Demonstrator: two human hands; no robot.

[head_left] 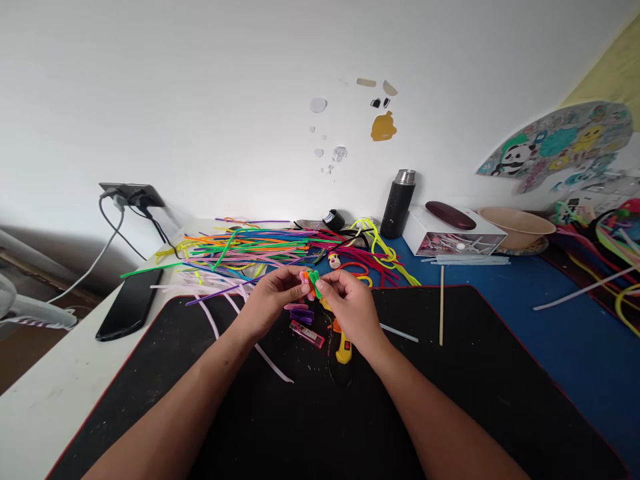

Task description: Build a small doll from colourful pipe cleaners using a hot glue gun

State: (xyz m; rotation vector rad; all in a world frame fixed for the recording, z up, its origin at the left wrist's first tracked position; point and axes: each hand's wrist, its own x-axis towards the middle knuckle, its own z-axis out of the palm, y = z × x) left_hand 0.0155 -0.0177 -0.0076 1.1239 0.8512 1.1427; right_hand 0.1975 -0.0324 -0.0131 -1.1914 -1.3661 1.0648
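Observation:
My left hand (pixel 274 299) and my right hand (pixel 350 303) meet over the back part of a black mat (pixel 300 427). Between their fingertips they pinch a small bundle of folded pipe cleaners (pixel 313 283), with pink, orange and green loops side by side. On the mat just below lie folded purple pipe cleaners (pixel 302 316) and a red lighter (pixel 307 334). Partly covered by my right hand is a yellow glue gun (pixel 344 349), its dark cord curling beside it.
Many coloured pipe cleaners (pixel 250 247) spread along the wall. A black phone (pixel 130 303) lies on the left. At the back right stand a black thermos (pixel 399 203), a white box (pixel 457 240) and a beige bowl (pixel 517 220). A wooden stick (pixel 441 307) rests on the mat's edge.

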